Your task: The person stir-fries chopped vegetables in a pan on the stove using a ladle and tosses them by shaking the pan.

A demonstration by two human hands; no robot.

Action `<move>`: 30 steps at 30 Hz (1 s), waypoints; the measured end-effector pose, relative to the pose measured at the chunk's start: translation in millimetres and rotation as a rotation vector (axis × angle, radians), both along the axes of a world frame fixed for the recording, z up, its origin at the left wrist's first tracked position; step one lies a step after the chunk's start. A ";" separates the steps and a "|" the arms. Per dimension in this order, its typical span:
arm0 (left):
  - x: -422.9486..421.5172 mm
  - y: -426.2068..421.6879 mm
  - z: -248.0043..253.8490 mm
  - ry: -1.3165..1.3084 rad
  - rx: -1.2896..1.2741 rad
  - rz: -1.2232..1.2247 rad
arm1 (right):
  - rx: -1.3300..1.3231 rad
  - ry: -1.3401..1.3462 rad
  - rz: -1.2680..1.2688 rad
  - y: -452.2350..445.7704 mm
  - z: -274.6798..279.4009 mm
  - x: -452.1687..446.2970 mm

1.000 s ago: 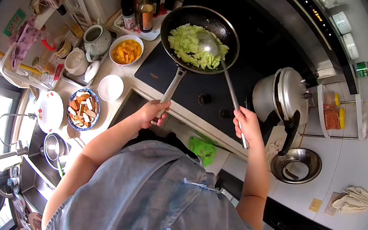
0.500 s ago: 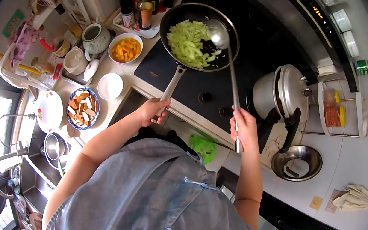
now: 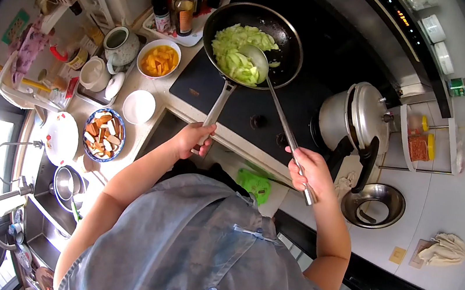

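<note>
My left hand (image 3: 193,139) is wrapped round the handle of a dark frying pan (image 3: 290,38) on the black stovetop. Pale green sliced vegetable pieces (image 3: 240,43) lie in the pan, mostly in its left half. In my right hand (image 3: 309,171) is the long metal handle of a ladle (image 3: 283,113). The ladle's round bowl rests among the vegetable pieces near the pan's middle, its underside hidden by them.
Left of the stove stand a bowl of orange chunks (image 3: 159,60), a white bowl (image 3: 139,107) and a blue-rimmed bowl of browned pieces (image 3: 104,135). Sauce bottles (image 3: 183,12) stand behind. A pressure cooker (image 3: 359,118) and a metal bowl (image 3: 374,206) are on the right.
The ladle's bowl has moved left and down from the pan's right side into the vegetable pieces. My right hand has shifted slightly right and down. My left hand stays on the pan handle.
</note>
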State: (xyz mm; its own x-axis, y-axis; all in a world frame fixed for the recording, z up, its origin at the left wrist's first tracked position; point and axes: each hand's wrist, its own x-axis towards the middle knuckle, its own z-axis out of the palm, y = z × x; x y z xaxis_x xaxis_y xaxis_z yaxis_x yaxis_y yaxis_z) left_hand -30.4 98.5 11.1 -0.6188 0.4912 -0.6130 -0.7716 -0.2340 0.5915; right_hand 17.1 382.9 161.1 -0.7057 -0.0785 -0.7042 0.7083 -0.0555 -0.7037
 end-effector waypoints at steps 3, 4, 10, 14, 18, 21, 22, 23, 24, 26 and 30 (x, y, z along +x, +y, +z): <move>-0.7 -0.6 2.3 0.006 -0.002 -0.010 | 0.097 0.063 0.127 11.5 1.6 3.9; -0.7 -0.8 3.0 0.002 0.001 -0.007 | 0.106 0.081 0.164 17.5 4.0 4.1; 0.1 0.5 -2.1 -0.014 0.008 0.001 | 0.304 0.188 0.415 20.7 -24.0 -14.9; -0.4 -0.7 -3.6 -0.013 -0.028 0.017 | 0.269 0.255 0.174 4.6 -59.5 -49.2; -0.1 0.7 -0.8 -0.028 -0.036 0.016 | 0.349 0.377 0.043 -8.7 -87.4 -87.2; -0.9 -0.1 -2.7 -0.020 -0.054 -0.001 | 0.330 0.341 0.094 -17.5 -84.4 -89.5; -1.1 -0.4 -3.1 -0.013 -0.058 -0.002 | 0.318 0.329 0.162 -17.6 -78.5 -80.5; -0.9 -0.2 -4.0 -0.006 -0.062 -0.002 | 0.306 0.317 0.230 -16.8 -71.6 -70.2; -0.7 0.3 -4.4 -0.001 -0.063 -0.001 | 0.277 0.314 0.271 -12.3 -60.7 -59.0; -0.5 1.1 -0.6 0.000 -0.063 0.006 | 0.280 0.284 0.370 3.8 -39.4 -38.9; -0.1 0.2 -3.3 -0.025 -0.013 0.008 | 0.263 0.153 0.316 30.3 -25.4 -21.5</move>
State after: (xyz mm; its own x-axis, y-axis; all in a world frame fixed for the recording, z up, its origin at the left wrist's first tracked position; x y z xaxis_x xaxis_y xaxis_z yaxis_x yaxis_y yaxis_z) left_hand -30.6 98.7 7.8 -0.6070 0.4781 -0.6348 -0.7845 -0.2325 0.5749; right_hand -4.4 413.2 135.7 -0.7737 -0.1392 -0.6181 0.5479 0.3428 -0.7630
